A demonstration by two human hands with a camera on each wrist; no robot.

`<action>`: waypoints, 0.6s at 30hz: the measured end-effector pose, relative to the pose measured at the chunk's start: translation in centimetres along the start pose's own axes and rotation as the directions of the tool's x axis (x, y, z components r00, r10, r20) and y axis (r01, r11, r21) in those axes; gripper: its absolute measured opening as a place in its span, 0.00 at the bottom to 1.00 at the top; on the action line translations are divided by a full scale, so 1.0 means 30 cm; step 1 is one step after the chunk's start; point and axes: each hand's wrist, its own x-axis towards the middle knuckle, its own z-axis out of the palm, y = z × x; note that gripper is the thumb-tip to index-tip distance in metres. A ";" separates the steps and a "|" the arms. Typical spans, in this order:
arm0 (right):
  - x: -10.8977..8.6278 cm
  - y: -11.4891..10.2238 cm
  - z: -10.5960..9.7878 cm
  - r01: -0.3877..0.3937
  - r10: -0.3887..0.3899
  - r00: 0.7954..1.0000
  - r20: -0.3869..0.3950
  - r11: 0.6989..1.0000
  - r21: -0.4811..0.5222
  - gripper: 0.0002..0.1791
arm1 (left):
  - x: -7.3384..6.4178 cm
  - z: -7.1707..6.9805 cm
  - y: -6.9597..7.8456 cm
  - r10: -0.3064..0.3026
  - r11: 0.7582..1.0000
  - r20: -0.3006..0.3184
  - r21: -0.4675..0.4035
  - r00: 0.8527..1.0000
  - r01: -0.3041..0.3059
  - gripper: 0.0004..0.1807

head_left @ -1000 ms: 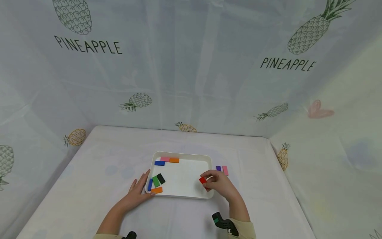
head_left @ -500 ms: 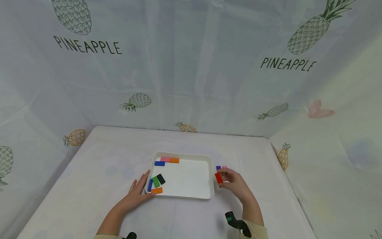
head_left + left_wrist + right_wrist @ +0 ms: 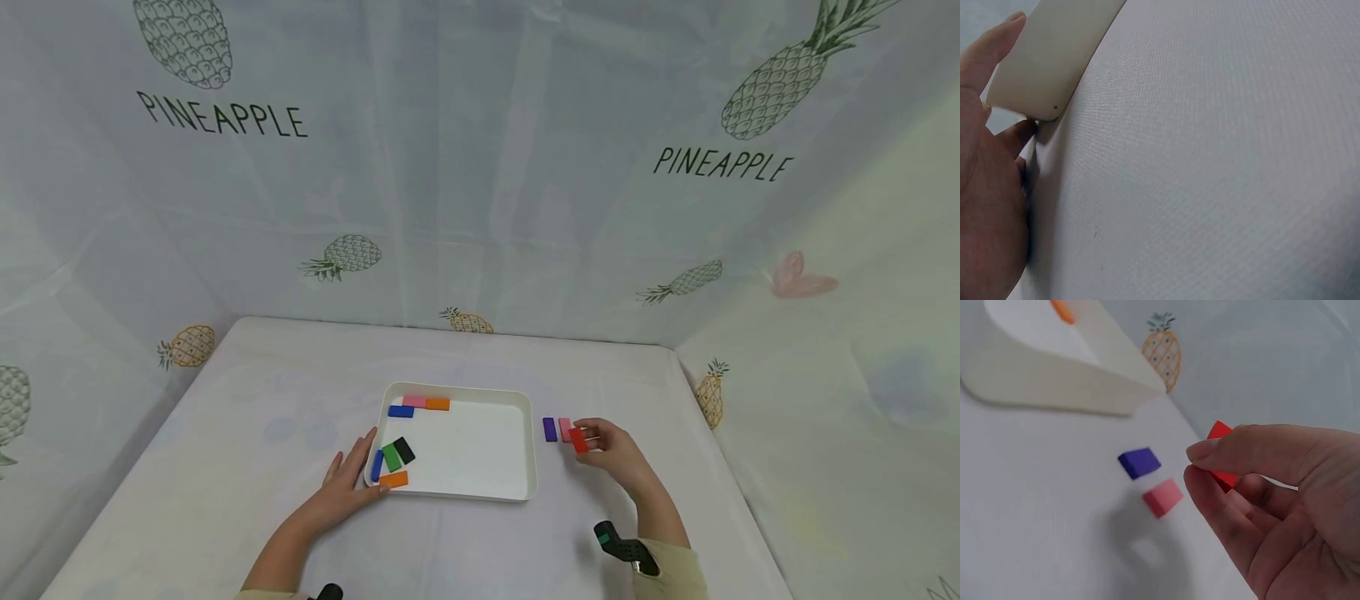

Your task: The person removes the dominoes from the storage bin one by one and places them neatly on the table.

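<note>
Your right hand [image 3: 618,454] is out past the right side of the white tray [image 3: 472,450], and its thumb and fingers pinch the red block [image 3: 578,440]. The red block is up in the air, with a bit of room under it. On the table, the purple block [image 3: 550,429] lies first to the right of the tray, and the loose pink block [image 3: 565,428] lies one spot further out from it. From above, the red block covers a corner of that pink one, but I can't tell if they touch.

Your left hand [image 3: 345,483] rests at the tray's left corner on your side, fingers long and spread, with nothing pinched. Leave it soft there, so the tray doesn't slide.

I think this part is about bringing the red block down gently. Pinch just hard enough so it doesn't slip. Shift it a tiny bit further from the tray first, so it won't bump the pink block. Then go down slow and flat. When it sits on the table, let your thumb and fingers come apart a little, and lift straight up. Watch your other fingers: they could knock the row beside the tray.
</note>
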 end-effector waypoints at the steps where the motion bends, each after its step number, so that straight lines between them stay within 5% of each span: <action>1: 0.005 0.008 -0.006 -0.004 0.004 1.000 -0.005 1.000 -0.014 0.28 | 0.000 0.000 -0.001 0.005 1.000 0.000 -0.002 1.000 -0.005 0.56; 18: 0.083 0.130 -0.030 -0.086 0.078 0.987 -0.138 0.995 -0.055 0.29 | 0.003 0.007 -0.005 0.015 1.000 -0.014 0.005 1.000 -0.015 0.56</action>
